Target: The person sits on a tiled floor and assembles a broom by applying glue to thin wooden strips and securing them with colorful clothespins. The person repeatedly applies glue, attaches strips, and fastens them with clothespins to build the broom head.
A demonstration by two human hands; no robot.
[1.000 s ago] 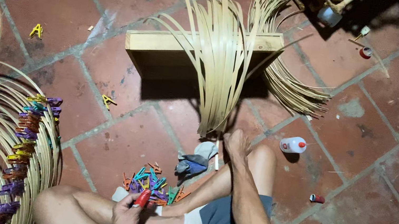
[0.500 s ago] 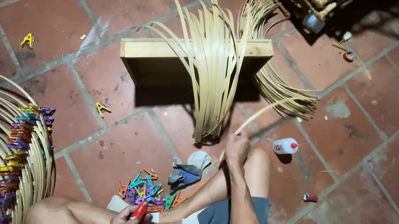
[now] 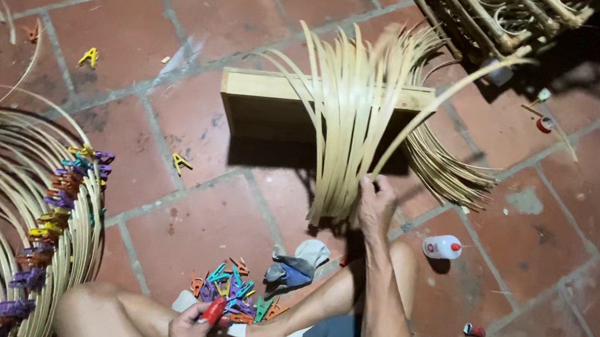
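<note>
Your right hand (image 3: 377, 205) is raised, its fingers pinched closed on one long bamboo strip (image 3: 452, 96) that arcs up and away from them to the upper right. Just left of those fingers stands the bundle of bamboo strips (image 3: 346, 132), draped over a wooden box (image 3: 263, 95) and touching the hand's edge. Your left hand (image 3: 192, 329) sits low by your knee, fingers closed on a red clip (image 3: 214, 310). Just above those fingers lies a pile of coloured clips (image 3: 236, 295), with a grey cloth (image 3: 296, 266) beyond it. A small white bottle (image 3: 442, 247) lies to the right of your right wrist. Far left of your left fingers, looped strips carry a row of clips (image 3: 55, 218).
</note>
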